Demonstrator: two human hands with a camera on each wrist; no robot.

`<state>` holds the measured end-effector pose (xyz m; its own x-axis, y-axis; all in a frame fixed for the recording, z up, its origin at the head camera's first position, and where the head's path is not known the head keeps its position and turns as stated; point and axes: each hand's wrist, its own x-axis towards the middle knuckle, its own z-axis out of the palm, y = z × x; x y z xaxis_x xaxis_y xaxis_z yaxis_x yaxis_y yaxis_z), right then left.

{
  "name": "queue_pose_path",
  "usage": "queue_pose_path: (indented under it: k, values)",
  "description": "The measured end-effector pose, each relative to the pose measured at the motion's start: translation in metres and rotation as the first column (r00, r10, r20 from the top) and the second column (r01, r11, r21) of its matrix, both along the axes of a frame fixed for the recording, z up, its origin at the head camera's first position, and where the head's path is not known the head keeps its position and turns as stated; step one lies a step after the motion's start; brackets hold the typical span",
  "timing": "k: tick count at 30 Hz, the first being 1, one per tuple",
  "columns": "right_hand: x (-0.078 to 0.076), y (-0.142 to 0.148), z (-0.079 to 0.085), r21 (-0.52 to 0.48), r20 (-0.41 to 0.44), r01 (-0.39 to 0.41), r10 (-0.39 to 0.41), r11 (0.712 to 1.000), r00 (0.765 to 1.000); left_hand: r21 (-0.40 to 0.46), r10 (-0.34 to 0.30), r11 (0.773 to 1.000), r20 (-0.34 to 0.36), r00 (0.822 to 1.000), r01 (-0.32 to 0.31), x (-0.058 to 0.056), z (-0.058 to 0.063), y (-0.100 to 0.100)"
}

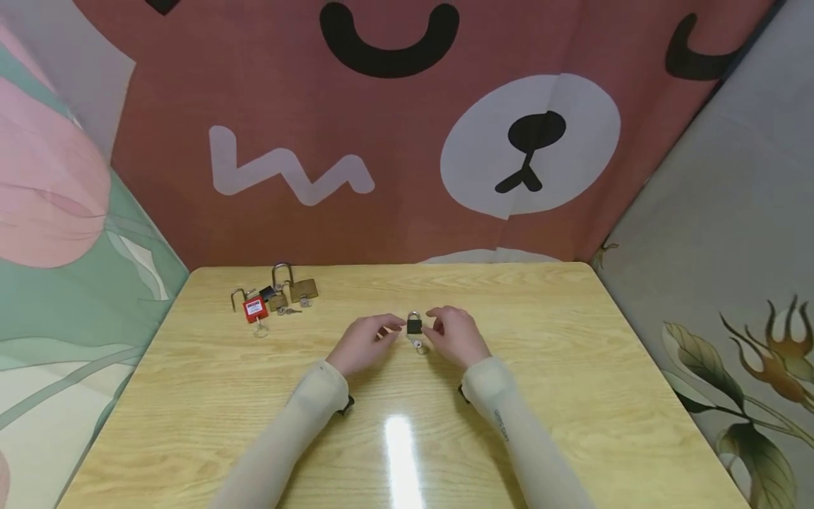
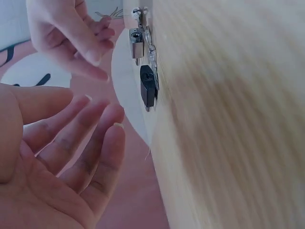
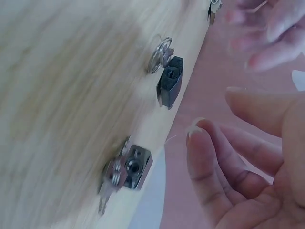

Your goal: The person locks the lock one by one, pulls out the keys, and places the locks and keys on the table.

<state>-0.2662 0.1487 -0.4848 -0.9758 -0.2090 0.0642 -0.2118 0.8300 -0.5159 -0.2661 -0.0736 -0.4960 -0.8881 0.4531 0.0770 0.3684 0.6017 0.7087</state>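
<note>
A small black padlock [image 1: 415,326] lies on the table between the two hands, its shackle pointing away and a ring with keys [image 1: 420,347] beside its lower end. My left hand [image 1: 369,341] is just left of it, with loosely bent fingers and nothing in them. On the other side, my right hand [image 1: 455,335] hovers close by; its thumb and fingers [image 3: 202,167] are apart and hold nothing. A second, silver-coloured padlock [image 3: 138,167] with keys [image 3: 113,174] appears in both wrist views, on the right-hand side of the black one; in the head view the right hand hides it.
At the table's back left lies a group: a red padlock [image 1: 256,309] with its shackle open, a large brass padlock [image 1: 304,290], a smaller brass padlock [image 1: 278,302] and a black one [image 1: 266,292], with keys among them. Printed cloth [image 1: 407,226] hangs behind the table.
</note>
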Motion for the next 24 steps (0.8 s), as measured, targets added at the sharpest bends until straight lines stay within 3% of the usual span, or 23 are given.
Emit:
queue_pose_path:
  k: [5,9,15,24]
  values:
    - [0.008,0.008,-0.001,0.001,-0.013,0.001,-0.001,1.0,1.0,-0.054,0.022,0.998,-0.026,0.999,-0.023,0.017,0.003,-0.019]
    - [0.009,0.013,-0.007,0.0,-0.019,-0.006,0.006,1.0,1.0,-0.069,0.062,0.996,-0.019,0.998,-0.063,0.021,-0.001,-0.037]
    - [0.008,0.015,-0.013,-0.013,-0.032,-0.034,0.034,0.999,0.999,-0.074,0.138,0.987,-0.023,0.99,-0.14,0.01,-0.008,-0.07]
    - [0.007,0.009,-0.012,-0.003,-0.043,-0.053,0.053,0.999,0.998,-0.101,0.28,0.953,-0.059,0.958,-0.285,-0.01,-0.013,-0.108]
